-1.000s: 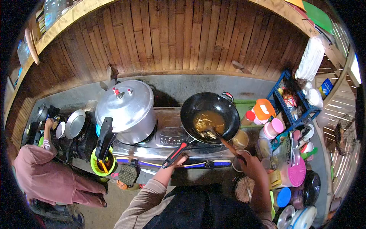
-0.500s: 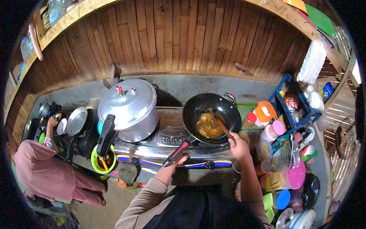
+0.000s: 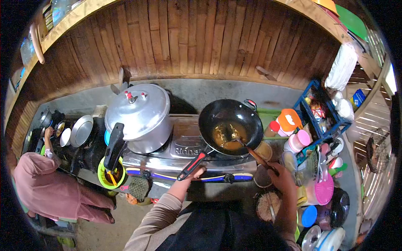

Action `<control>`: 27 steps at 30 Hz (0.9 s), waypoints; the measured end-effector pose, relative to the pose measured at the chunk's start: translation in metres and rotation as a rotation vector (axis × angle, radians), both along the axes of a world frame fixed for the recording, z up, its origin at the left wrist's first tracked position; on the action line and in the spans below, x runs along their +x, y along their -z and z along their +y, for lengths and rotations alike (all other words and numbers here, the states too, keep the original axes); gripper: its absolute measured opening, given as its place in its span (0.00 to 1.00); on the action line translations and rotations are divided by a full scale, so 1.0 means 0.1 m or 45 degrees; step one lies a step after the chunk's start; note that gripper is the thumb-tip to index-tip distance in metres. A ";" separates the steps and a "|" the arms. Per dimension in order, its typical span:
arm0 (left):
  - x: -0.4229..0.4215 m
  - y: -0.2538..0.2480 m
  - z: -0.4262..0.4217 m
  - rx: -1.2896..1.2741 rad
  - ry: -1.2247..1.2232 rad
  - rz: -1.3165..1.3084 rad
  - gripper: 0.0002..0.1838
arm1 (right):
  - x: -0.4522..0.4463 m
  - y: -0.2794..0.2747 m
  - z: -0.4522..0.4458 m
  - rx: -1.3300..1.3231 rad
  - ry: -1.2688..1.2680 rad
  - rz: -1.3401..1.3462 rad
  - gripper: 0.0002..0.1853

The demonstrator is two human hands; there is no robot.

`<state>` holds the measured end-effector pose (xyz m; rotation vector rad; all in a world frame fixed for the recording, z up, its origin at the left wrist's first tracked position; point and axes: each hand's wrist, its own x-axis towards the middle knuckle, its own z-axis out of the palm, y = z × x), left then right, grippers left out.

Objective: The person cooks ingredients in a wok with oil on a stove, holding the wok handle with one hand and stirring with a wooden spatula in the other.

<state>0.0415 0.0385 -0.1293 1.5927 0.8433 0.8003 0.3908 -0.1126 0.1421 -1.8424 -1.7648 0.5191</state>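
Note:
A black wok (image 3: 247, 113) stands on the right burner of the metal stove (image 3: 186, 134). Brown liquid with pale shreds (image 3: 226, 133) lies in its bottom. My right hand (image 3: 282, 178) is closed around the brown handle of a spatula (image 3: 261, 160), whose head dips into the liquid. Beside the wok's black-and-red handle (image 3: 192, 165) is my left hand (image 3: 197, 172), at the stove's front. Its fingers are mostly hidden, so I cannot tell whether it grips the handle. On the left burner sits a large silver pressure cooker (image 3: 140, 117).
A green bowl (image 3: 112, 179) with dark contents stands below the cooker's handle. Jars, a pink-lidded container (image 3: 323, 189) and a blue rack (image 3: 326, 125) crowd the right side. Another person in pink (image 3: 50, 188) reaches toward pans (image 3: 82, 130) at the left.
My right hand has moved right and toward me with the spatula. The pale shreds look more scattered and more brown liquid shows. My left hand stays by the wok's handle.

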 end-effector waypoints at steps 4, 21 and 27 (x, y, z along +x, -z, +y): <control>0.06 0.09 0.04 0.174 -0.045 0.442 0.24 | 0.01 -0.25 -0.23 -0.097 0.022 0.047 0.18; -0.08 0.27 0.06 -0.264 -0.024 -0.063 0.31 | 0.17 -0.38 -0.38 -0.206 0.114 0.064 0.15; -0.08 0.33 0.08 -0.386 -0.096 -0.001 0.38 | 0.09 -0.36 -0.23 -0.235 0.060 -0.077 0.18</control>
